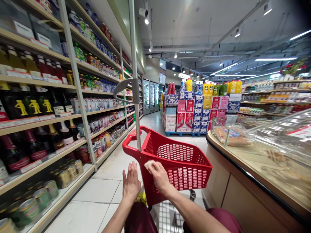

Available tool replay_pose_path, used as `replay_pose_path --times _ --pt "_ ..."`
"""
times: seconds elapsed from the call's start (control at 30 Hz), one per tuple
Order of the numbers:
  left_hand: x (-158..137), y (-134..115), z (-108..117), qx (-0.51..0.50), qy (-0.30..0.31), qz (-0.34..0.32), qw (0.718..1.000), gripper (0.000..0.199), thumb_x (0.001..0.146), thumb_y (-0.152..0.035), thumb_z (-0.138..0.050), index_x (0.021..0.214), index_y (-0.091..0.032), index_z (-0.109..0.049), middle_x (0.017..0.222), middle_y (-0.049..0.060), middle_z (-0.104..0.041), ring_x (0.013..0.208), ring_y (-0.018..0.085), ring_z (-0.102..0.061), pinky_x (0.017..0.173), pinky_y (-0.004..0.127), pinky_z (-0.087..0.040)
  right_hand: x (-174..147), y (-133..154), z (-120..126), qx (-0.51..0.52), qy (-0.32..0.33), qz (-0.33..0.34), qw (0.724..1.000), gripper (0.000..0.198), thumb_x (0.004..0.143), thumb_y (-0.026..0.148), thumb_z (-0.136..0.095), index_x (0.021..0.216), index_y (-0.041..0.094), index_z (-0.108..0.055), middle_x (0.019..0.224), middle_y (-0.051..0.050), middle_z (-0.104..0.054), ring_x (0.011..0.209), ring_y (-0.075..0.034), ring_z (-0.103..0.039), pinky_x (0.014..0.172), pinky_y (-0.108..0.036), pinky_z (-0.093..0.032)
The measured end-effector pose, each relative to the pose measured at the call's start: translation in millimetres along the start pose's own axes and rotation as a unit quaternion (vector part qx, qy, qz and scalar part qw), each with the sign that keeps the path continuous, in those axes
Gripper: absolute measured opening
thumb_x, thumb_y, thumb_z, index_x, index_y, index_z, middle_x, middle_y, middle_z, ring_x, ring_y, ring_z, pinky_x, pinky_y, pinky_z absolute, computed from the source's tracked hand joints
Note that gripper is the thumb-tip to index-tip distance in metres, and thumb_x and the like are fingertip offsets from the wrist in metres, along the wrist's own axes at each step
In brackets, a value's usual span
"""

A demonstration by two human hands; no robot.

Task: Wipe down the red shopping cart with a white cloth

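A red plastic shopping cart with perforated basket walls stands right in front of my knees. My right hand grips a whitish cloth and presses it against the cart's near side, below the rim. Just left of the cart my left hand is raised with straight fingers, holding nothing. A grey metal pole with a grey handle rises from the cart's left end. Something yellow shows low behind my left wrist; its kind is hidden.
Shelves of bottles and cans line the left. On the right stands a curved display counter with a dark edge strip. Stacked drink boxes on a blue pallet are ahead. Pale tiles cover the floor.
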State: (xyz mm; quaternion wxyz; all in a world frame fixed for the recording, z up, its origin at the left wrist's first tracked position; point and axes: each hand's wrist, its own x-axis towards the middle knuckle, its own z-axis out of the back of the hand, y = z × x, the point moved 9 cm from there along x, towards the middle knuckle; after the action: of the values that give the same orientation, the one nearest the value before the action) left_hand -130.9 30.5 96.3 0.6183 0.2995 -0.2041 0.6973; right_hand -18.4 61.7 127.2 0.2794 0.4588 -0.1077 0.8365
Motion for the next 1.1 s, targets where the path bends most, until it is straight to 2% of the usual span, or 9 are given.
replay_pose_path --times 0.13,0.3,0.4,0.5,0.6,0.77,0.83,1.0,1.1 --pt "7.3 11.9 6.9 0.004 -0.011 0.015 1.0 0.066 0.067 -0.015 -0.041 0.131 -0.007 -0.03 0.139 0.016 -0.033 0.132 0.024 -0.021 0.107 0.048 -0.015 35.7 18.1 5.3 -0.003 -0.043 0.01 0.999 0.033 0.089 0.019 -0.038 0.12 0.023 -0.048 0.12 -0.006 -0.048 0.11 -0.019 -0.041 0.092 -0.034 -0.039" --pt "10.6 18.3 14.6 -0.007 -0.035 0.013 0.999 0.065 0.07 -0.011 -0.039 0.134 -0.007 -0.024 0.138 0.016 -0.033 0.131 0.024 -0.023 0.107 0.048 -0.015 7.7 31.0 -25.5 -0.011 0.059 0.046 0.997 0.023 0.086 0.017 -0.046 0.104 0.022 -0.058 0.094 -0.005 -0.059 0.085 -0.017 -0.05 0.07 -0.028 -0.047" --pt "17.3 15.2 20.2 -0.018 -0.057 0.012 0.998 0.066 0.072 -0.011 -0.039 0.135 -0.007 -0.019 0.138 0.017 -0.034 0.131 0.025 -0.022 0.107 0.049 -0.014 15.6 24.5 -9.0 0.011 -0.004 -0.007 1.0 0.027 0.088 0.018 -0.042 0.111 0.023 -0.055 0.108 -0.005 -0.056 0.096 -0.017 -0.048 0.08 -0.03 -0.044" --pt "32.0 2.3 26.9 -0.026 -0.074 0.006 0.997 0.064 0.074 -0.013 -0.037 0.135 -0.006 -0.019 0.138 0.018 -0.032 0.131 0.025 -0.022 0.106 0.05 -0.013 46.7 9.8 8.4 0.014 -0.077 -0.059 0.995 0.028 0.089 0.019 -0.039 0.113 0.022 -0.054 0.119 -0.006 -0.051 0.109 -0.019 -0.043 0.089 -0.033 -0.038" --pt "49.3 -18.3 32.7 -0.035 -0.077 -0.027 0.996 0.061 0.074 -0.014 -0.037 0.134 -0.006 -0.024 0.139 0.017 -0.032 0.132 0.024 -0.022 0.108 0.048 -0.01 53.8 -20.7 9.4 0.007 -0.061 -0.07 0.996 0.028 0.089 0.02 -0.04 0.112 0.021 -0.055 0.114 -0.005 -0.055 0.105 -0.017 -0.046 0.085 -0.029 -0.04" --pt "70.7 -53.3 30.2 -0.044 -0.04 -0.089 0.994 0.061 0.071 -0.016 -0.04 0.131 -0.007 -0.033 0.139 0.013 -0.033 0.131 0.022 -0.023 0.109 0.045 -0.003 -15.3 -112.8 32.1 -0.079 -0.028 -0.19 0.978 0.028 0.089 0.017 -0.039 0.107 0.023 -0.059 0.102 -0.006 -0.062 0.093 -0.018 -0.053 0.077 -0.03 -0.041" --pt "75.3 -71.4 22.1 -0.034 -0.013 -0.1 0.994 0.06 0.069 -0.015 -0.041 0.128 -0.008 -0.038 0.137 0.012 -0.036 0.13 0.022 -0.025 0.109 0.046 -0.001 -33.2 -127.7 38.6 -0.101 -0.041 -0.219 0.97 0.029 0.088 0.016 -0.038 0.107 0.022 -0.059 0.104 -0.007 -0.062 0.095 -0.018 -0.053 0.079 -0.031 -0.041" --pt "72.0 -116.6 -4.0 -0.011 0.06 -0.13 0.99 0.058 0.068 -0.016 -0.04 0.125 -0.008 -0.043 0.134 0.012 -0.042 0.13 0.023 -0.026 0.109 0.046 -0.007 -28.9 -106.1 25.7 -0.066 -0.059 -0.103 0.991 0.032 0.087 0.015 -0.041 0.114 0.023 -0.056 0.114 -0.005 -0.058 0.11 -0.017 -0.047 0.092 -0.033 -0.037" --pt "67.9 -125.0 -10.7 -0.007 0.067 -0.133 0.989 0.061 0.068 -0.017 -0.041 0.128 -0.009 -0.038 0.137 0.011 -0.037 0.131 0.023 -0.023 0.109 0.046 -0.008 -56.9 -144.3 44.8 -0.085 -0.052 -0.129 0.987 0.036 0.086 0.012 -0.039 0.117 0.024 -0.054 0.114 -0.005 -0.058 0.11 -0.017 -0.047 0.092 -0.035 -0.038"
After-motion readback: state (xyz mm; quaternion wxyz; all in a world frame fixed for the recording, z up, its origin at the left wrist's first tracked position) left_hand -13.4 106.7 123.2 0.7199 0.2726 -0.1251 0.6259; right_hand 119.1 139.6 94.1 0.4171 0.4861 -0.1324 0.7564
